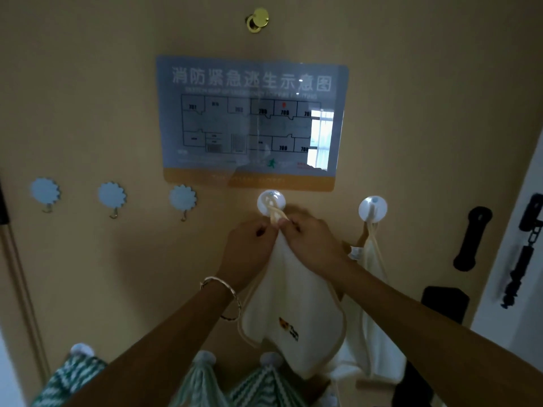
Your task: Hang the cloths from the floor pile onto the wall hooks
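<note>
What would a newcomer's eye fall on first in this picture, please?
The left hand and right hand meet at the centre, pinching the top of a cream cloth whose loop lies over a round white hook. Above them hangs a grey-blue evacuation plan, and a second cream cloth hangs from the hook to the right.

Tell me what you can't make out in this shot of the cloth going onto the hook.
All in the head view:
Top corner of the cream cloth: covered by the left hand and right hand pinching it.
The green striped cloths: cut by the bottom edge, crossed by the left forearm.
Small print on the evacuation sign: blurred, with window glare.
The floor pile: outside the frame.
</note>
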`<state>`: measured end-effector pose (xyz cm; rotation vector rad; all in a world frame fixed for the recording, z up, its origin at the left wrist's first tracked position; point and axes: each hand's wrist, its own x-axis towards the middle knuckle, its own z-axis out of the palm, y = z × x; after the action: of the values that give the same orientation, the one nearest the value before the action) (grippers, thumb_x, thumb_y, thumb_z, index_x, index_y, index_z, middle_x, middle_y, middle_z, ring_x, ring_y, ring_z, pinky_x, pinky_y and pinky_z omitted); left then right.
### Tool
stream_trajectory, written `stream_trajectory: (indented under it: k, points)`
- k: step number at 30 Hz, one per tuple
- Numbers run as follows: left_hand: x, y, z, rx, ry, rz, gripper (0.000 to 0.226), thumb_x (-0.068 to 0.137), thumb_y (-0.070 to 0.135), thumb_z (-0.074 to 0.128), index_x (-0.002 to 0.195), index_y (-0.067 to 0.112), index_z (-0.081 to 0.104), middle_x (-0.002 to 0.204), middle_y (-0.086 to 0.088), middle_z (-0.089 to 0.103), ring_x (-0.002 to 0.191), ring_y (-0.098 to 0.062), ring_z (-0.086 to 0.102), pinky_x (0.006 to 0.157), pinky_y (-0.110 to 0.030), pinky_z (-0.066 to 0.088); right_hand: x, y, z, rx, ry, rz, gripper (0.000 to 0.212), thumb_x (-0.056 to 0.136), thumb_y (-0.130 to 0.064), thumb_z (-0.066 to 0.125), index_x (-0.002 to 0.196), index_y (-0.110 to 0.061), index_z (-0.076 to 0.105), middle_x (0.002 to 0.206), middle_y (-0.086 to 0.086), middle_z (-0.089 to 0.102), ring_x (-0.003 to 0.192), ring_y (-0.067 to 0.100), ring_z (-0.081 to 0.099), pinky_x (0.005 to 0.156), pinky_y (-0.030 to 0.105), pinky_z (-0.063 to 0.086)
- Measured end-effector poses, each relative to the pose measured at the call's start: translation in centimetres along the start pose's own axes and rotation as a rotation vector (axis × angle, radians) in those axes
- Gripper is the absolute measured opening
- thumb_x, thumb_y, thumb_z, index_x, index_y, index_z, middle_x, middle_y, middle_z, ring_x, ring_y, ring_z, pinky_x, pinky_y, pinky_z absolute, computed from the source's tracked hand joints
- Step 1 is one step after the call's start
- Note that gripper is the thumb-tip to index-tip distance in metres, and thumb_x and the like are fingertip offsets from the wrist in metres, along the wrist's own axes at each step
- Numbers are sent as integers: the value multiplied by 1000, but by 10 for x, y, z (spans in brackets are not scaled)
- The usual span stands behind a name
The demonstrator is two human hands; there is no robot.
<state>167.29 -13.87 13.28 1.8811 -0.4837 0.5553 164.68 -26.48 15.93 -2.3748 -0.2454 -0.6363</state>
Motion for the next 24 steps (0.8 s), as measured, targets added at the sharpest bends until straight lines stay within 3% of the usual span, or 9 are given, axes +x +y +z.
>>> stream_trajectory:
  k: [4, 8, 12, 18, 21, 24]
  points:
    - [0, -3, 2, -30, -2, -20, 40, 92, 23, 53, 55, 13, 42, 55, -1, 42, 54, -10, 36, 54, -25, 28, 3, 4, 1, -42, -44, -18, 29, 100, -30, 43, 81, -15, 60, 73, -4, 55, 68, 11, 51, 66, 30, 39]
    - [-2, -5, 8, -7, 10, -30, 44, 90, 21, 55, 51, 16, 36, 53, 0, 38, 54, -10, 34, 54, -28, 27, 3, 10, -1, -54, -68, -31, 31, 99, -27, 44, 81, -11, 63, 73, 1, 58, 69, 14, 52, 62, 29, 37]
    - [-4, -8, 12, -1, 5, -46, 41, 90, 21, 54, 54, 14, 36, 56, -3, 37, 56, -11, 33, 54, -27, 26, 0, 17, 4, -36, -84, -38, 35, 98, -26, 46, 65, -18, 50, 62, -3, 51, 59, 9, 47, 58, 31, 36]
    - [-13, -14, 19, 53, -28, -103, 35, 91, 23, 52, 58, 12, 44, 56, -2, 45, 55, -13, 40, 56, -30, 33, -7, 31, 8, 17, -120, -51, 35, 98, -25, 45, 64, -15, 47, 61, -3, 48, 56, 9, 44, 55, 30, 34]
    - [-22, -20, 24, 115, -21, -155, 23, 91, 25, 53, 73, 11, 56, 67, -1, 59, 60, -15, 52, 57, -30, 39, -14, 37, 15, 26, -154, -53, 27, 97, -24, 44, 80, -6, 56, 75, 4, 58, 68, 17, 54, 63, 33, 41]
    - [-38, -30, 31, 161, -40, -189, 12, 93, 25, 51, 88, 15, 56, 77, 4, 61, 70, -15, 57, 55, -22, 40, -26, 48, 26, 34, -236, -32, 24, 100, -26, 39, 79, -19, 47, 81, 3, 55, 74, 19, 52, 70, 33, 42]
